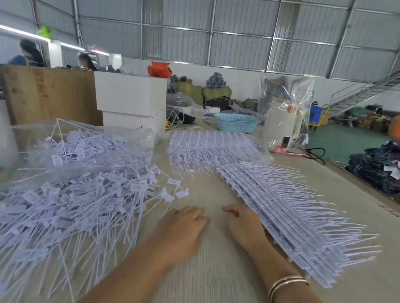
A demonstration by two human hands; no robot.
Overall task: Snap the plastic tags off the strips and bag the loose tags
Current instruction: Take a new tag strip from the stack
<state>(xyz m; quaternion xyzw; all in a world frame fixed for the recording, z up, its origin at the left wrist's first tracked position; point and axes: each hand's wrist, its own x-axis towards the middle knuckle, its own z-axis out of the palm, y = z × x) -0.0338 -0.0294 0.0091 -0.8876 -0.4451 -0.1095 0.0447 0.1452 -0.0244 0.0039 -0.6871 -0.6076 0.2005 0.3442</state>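
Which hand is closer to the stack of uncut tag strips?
Right. The right hand lies against the stack of tag strips; the left hand rests farther away, beside the loose tags.

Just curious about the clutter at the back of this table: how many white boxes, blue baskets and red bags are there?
White rectangular boxes: 2, stacked.
Light blue perforated plastic basket: 1.
Red crumpled plastic bag: 1, on the upper box.
Total: 4.

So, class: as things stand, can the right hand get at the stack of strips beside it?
Probably yes: the right hand already lies against the stack of strips, with nothing between them.
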